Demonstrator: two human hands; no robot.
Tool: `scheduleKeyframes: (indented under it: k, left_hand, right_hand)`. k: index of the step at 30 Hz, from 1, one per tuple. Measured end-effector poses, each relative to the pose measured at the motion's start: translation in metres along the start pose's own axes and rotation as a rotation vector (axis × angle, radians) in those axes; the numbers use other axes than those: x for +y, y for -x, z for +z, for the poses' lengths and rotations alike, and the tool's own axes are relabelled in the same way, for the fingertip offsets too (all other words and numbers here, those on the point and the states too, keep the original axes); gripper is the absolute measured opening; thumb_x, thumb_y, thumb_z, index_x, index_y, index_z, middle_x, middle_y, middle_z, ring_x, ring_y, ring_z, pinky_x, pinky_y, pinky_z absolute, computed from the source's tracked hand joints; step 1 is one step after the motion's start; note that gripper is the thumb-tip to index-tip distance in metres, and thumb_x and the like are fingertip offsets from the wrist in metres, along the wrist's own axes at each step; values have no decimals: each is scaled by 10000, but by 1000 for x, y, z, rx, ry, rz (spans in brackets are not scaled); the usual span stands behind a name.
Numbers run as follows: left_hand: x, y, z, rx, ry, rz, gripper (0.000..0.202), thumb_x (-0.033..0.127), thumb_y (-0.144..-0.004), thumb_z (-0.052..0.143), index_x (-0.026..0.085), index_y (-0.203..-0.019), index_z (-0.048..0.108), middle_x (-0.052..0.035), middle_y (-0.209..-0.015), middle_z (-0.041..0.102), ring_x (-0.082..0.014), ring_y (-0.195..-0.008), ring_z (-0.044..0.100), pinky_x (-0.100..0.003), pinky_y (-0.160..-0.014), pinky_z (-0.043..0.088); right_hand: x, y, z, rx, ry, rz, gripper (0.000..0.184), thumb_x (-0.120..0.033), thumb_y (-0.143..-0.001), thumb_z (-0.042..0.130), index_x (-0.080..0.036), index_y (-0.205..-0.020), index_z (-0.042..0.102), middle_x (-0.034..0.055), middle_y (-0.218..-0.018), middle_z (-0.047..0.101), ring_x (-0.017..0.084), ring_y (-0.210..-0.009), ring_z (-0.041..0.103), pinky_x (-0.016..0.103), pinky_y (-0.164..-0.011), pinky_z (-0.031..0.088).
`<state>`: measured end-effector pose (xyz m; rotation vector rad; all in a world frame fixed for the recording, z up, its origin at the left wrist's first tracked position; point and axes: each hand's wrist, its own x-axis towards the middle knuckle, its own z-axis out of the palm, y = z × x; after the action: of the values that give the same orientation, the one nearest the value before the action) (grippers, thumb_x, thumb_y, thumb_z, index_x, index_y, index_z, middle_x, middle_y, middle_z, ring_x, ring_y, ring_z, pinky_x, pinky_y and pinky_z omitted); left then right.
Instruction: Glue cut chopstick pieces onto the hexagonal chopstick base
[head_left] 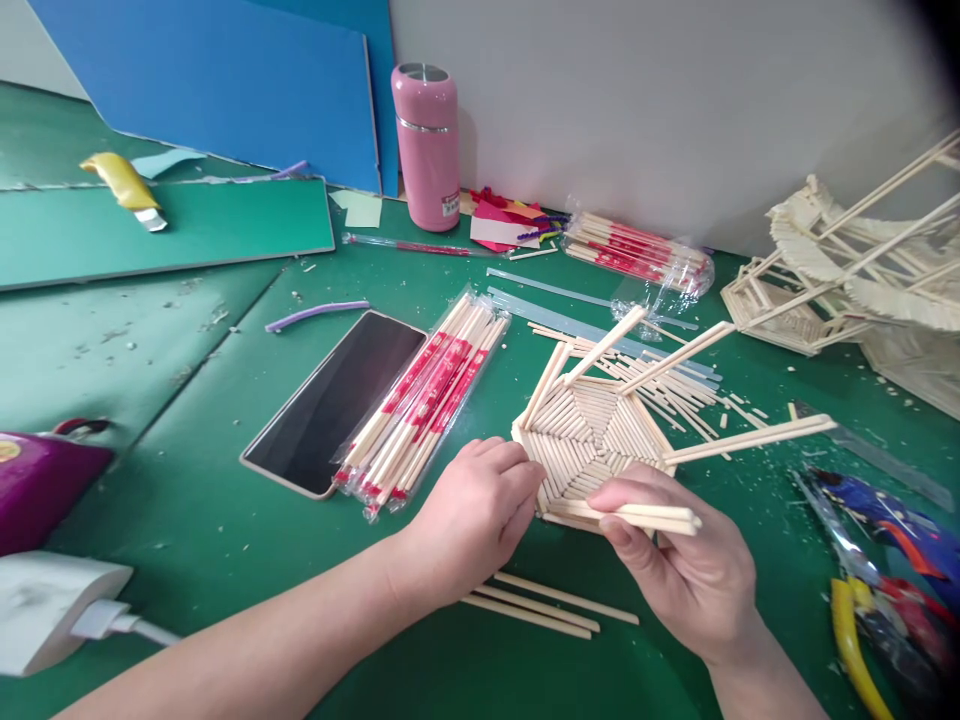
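A polygonal base built of wooden sticks (pixel 574 460) stands on the green table, with paired sticks rising at a slant from its corners. My left hand (pixel 480 510) is closed at the near left edge of this base, fingers curled against its rim; the fingertips are partly hidden. On the near right side, my right hand (pixel 694 575) pinches a pair of wooden sticks (pixel 660 517) between thumb and fingers. The pair's far end lies at the base's near edge; whether it is attached cannot be seen. Below my hands, loose chopsticks (pixel 559 610) lie flat.
Packed chopsticks (pixel 435 400) lie beside a phone (pixel 337 400). Cut stick pieces (pixel 660 380) are scattered behind the base. Pliers (pixel 847 610) and a blue glue gun (pixel 892 520) lie at right, below another stick structure (pixel 780 300). A pink flask (pixel 426 150) stands by the wall.
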<state>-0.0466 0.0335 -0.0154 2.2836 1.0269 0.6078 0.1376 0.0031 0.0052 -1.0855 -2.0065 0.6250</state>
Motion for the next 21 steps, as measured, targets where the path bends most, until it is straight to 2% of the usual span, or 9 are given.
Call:
scheduleKeyframes:
  k: [21]
  left_hand:
    - [0,0,1,-11,5,-11,221,117,-832,388,106,-880,604,-66,-755,575,-160,-691,491,-301,-657,400]
  right_hand:
    - [-3,-1,2,-32,-6,7,165,-77,-794,509,-173,-925,538,-7,-757,549,78,-664,508,178,-612,413]
